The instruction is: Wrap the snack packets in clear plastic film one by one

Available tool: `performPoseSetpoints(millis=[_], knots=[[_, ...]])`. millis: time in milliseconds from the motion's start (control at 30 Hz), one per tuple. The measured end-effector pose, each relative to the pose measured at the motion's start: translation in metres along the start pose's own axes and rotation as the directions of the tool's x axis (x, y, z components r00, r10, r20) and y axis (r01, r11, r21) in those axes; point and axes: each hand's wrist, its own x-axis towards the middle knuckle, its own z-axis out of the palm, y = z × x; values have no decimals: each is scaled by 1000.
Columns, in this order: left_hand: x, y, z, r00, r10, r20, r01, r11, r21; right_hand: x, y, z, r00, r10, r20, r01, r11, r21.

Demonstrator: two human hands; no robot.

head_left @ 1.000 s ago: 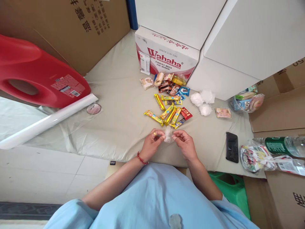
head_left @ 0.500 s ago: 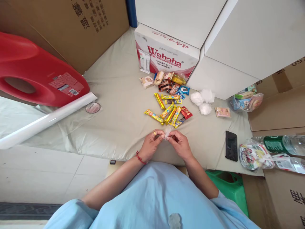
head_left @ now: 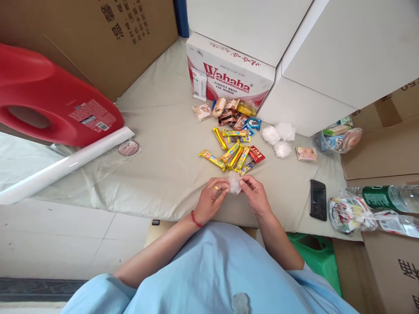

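Between my two hands is a small crumpled clear plastic bag point(head_left: 234, 182). My left hand point(head_left: 212, 197), with a ring and a red cord bracelet, pinches its left side. On the opposite side my right hand point(head_left: 255, 194) grips it between thumb and forefinger. Just beyond lie several yellow-wrapped snack sticks point(head_left: 212, 159) and a red snack packet point(head_left: 256, 154). Farther back, brown snack packets point(head_left: 227, 117) and a blue packet point(head_left: 254, 124) form a loose pile. Crumpled white plastic bundles point(head_left: 282, 149) sit to the right.
A Wahaha carton point(head_left: 229, 78) stands behind the snacks. On the left are a red jug point(head_left: 59, 100) and a white roll point(head_left: 72, 163). To the right lie a black phone point(head_left: 318, 199), a plastic bottle point(head_left: 379, 197) and a pink packet point(head_left: 306, 153).
Both hands have shifted slightly right and moved a little apart. The plastic bag between them is spread wider and shows more of itself.
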Motion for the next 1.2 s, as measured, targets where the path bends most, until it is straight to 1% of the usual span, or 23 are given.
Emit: performPoseSetpoints(millis=[33,100,133,200,267,333,400,467,533,567,600,667,700,733,767,800,833,867,933,1000,1100,1133,1200], knots=[[0,0,1,999,-45,-19,45,998,-38,1,0,1,999,-30,-17,30,999,-34],[1,-2,2,975,-218,-49,204,956,-211,3,-2,1,995,-100,-25,97,989,-108],[2,-2,3,946,-323,-38,295,900,-321,3,-3,2,990,-140,-4,138,979,-148],[5,-3,4,870,-492,39,445,748,-492,1,-6,1,974,-210,82,223,953,-207],[8,-4,3,812,-573,113,529,639,-558,0,-7,1,961,-236,143,263,942,-210],[11,-6,2,793,-598,113,535,596,-599,-2,-5,0,976,-195,99,209,965,-159],[13,-8,-1,791,-609,65,493,570,-658,-3,0,-4,995,-93,-21,92,994,-66],[15,-9,-3,786,-617,20,450,551,-703,-5,6,-11,995,29,-93,-28,1000,9],[15,-10,-4,784,-620,-4,435,554,-710,-10,9,-21,989,83,-124,-84,996,-7],[15,-10,-4,788,-616,-13,433,568,-700,-14,8,-26,986,61,-156,-70,996,-58],[14,-10,-4,793,-609,-20,433,587,-684,-18,6,-30,979,-3,-202,-24,991,-134],[13,-10,-1,809,-588,-28,442,638,-630,-25,-2,-34,940,-231,-250,138,930,-341],[13,-11,1,817,-575,-30,446,665,-599,-28,-7,-33,914,-348,-208,227,864,-448],[12,-11,3,827,-562,-30,448,690,-569,-28,-12,-30,892,-436,-119,311,784,-538],[12,-10,5,837,-547,-27,446,709,-546,-27,-16,-26,875,-483,-5,384,703,-599],[11,-10,7,847,-531,-14,442,720,-534,-25,-18,-20,863,-493,110,444,636,-631],[11,-9,8,857,-515,10,440,722,-534,-21,-19,-14,855,-477,205,485,594,-642],[10,-7,9,866,-498,43,439,717,-542,-16,-19,-8,852,-452,266,507,578,-639],[10,-4,5,874,-471,125,454,694,-559,-5,-17,-1,862,-411,297,503,615,-607],[9,-3,-4,867,-455,203,485,679,-551,3,-16,-2,899,-366,240,437,720,-539],[11,-4,-25,845,-458,274,533,691,-488,9,-18,-13,973,-211,94,230,919,-321],[12,-5,-33,842,-463,278,540,708,-455,9,-19,-17,989,-134,56,143,964,-226],[18,-8,-49,849,-470,240,528,756,-387,8,-21,-23,1000,16,25,-15,997,-72]])
